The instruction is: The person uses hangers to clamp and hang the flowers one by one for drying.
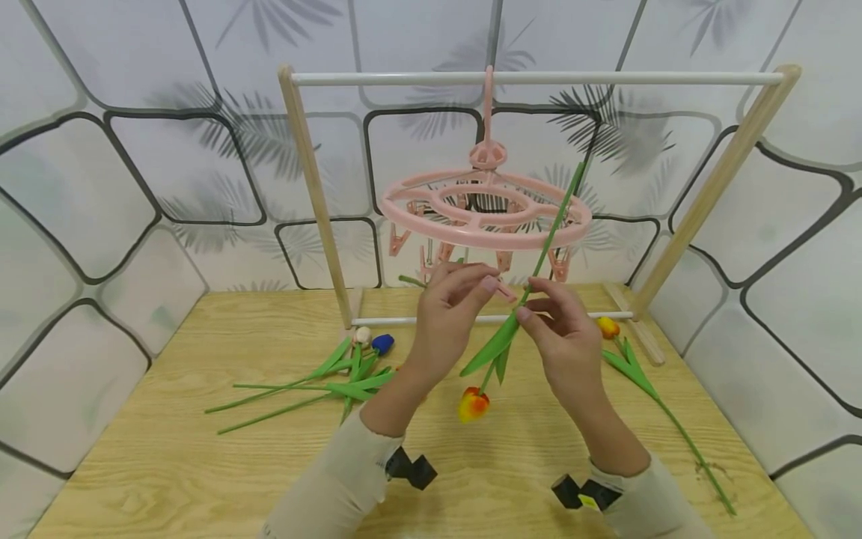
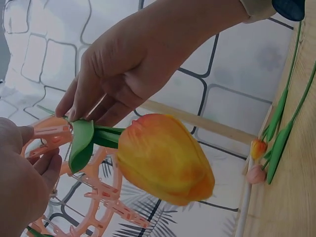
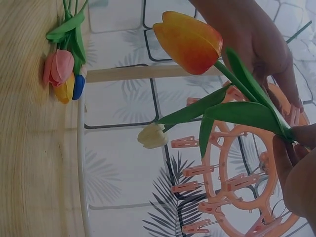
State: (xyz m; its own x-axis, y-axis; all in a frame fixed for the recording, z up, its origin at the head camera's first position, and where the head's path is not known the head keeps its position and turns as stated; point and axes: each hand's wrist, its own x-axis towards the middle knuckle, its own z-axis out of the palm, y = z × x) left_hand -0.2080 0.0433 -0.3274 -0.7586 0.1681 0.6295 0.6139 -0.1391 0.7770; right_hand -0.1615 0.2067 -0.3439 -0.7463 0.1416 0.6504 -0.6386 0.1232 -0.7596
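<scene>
Tulip held beside clip, below hanger

Head view, from my remote station: I read both hands at work in front of the round pink hanger (image 1: 485, 238), which hooks over the top rod (image 1: 606, 78) of the wooden rack (image 1: 314, 195).

Left hand (image 1: 444, 318): fingers narrow, pinching a pink clip (image 1: 506, 292).

Right hand (image 1: 569, 329): fingers narrow, holding the stem of a red-and-yellow tulip (image 1: 474, 404). Its flower points down over the counter (image 1: 485, 494); the stem slants up across the hanger's rim. The clip lies just beside the stem; I cannot tell whether its jaws close on it.

On the counter, left side, I log a blue tulip (image 1: 382, 344) touching or near a white tulip (image 1: 363, 336); the right wrist view adds a pink tulip (image 3: 60, 67). Right side: an orange-yellow tulip (image 1: 608, 327), stem running toward me.

The right wrist view also shows a cream tulip (image 3: 153, 136) near the hanger's clips; I cannot tell what holds it.
</scene>
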